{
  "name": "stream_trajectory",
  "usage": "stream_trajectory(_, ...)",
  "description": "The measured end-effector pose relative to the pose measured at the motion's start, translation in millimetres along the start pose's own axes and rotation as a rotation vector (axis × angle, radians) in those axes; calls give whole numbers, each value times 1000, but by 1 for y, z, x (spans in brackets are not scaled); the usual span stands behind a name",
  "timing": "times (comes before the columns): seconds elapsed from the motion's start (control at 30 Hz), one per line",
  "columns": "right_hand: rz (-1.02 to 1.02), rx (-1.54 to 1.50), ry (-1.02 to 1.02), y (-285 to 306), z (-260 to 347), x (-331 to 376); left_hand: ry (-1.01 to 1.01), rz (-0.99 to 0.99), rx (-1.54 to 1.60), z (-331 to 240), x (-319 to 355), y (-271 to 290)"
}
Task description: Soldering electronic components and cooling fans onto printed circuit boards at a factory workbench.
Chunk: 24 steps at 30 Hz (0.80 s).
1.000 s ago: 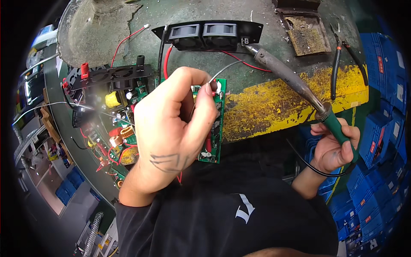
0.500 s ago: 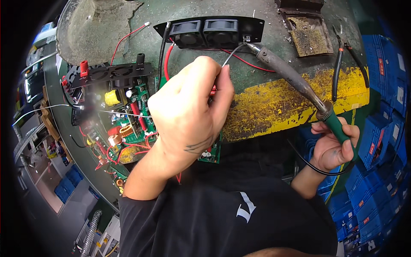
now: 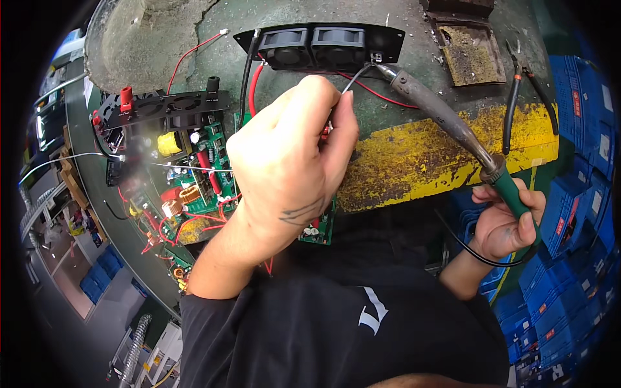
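Note:
My right hand [image 3: 504, 223] is closed around the green handle of a soldering iron [image 3: 440, 110]. Its tip meets a small metal terminal [image 3: 376, 57] at the right end of a black panel [image 3: 392, 42] fitted with two black fans [image 3: 337, 48]. Between the pinched fingers of my left hand [image 3: 288, 139] is a thin grey solder wire [image 3: 356, 76], its end at the iron's tip. More of this wire trails off to the left. A thick red cable [image 3: 253, 90] and a black one run from the panel down behind my left hand, which partly hides a green circuit board [image 3: 326, 226].
At left stand another fan panel [image 3: 162, 107] with red and black posts and a crowded circuit board [image 3: 217, 152]. Pliers [image 3: 513, 97] and a sponge tray [image 3: 469, 55] lie at right. Blue bins [image 3: 572, 200] are stacked beyond the bench's worn yellow edge [image 3: 414, 155].
The fan panel sits very slightly farther right. My left hand has shifted a little up and to the right with the solder wire; the iron stays at the terminal.

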State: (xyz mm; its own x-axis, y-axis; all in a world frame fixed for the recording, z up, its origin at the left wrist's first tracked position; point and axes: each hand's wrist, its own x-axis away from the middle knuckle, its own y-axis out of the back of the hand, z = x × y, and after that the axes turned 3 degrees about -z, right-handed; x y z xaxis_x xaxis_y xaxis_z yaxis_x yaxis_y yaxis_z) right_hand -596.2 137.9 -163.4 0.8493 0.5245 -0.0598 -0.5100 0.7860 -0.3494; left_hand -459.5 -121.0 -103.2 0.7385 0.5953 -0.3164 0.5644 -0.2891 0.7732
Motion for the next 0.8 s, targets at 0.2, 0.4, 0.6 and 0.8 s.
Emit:
stream_trajectory(0.2,2,-9,-7,1,2,0,-15,28,-48,3,-1,-3)
stream_trajectory(0.4,12,-6,-2,0,2,1,-12,31,-47,4,0,-2)
stream_trajectory(0.6,8,12,13,2,2,2,-36,30,-63,3,-1,-2)
stream_trajectory(0.8,55,48,91,-4,4,0,-49,18,-68,5,0,-5)
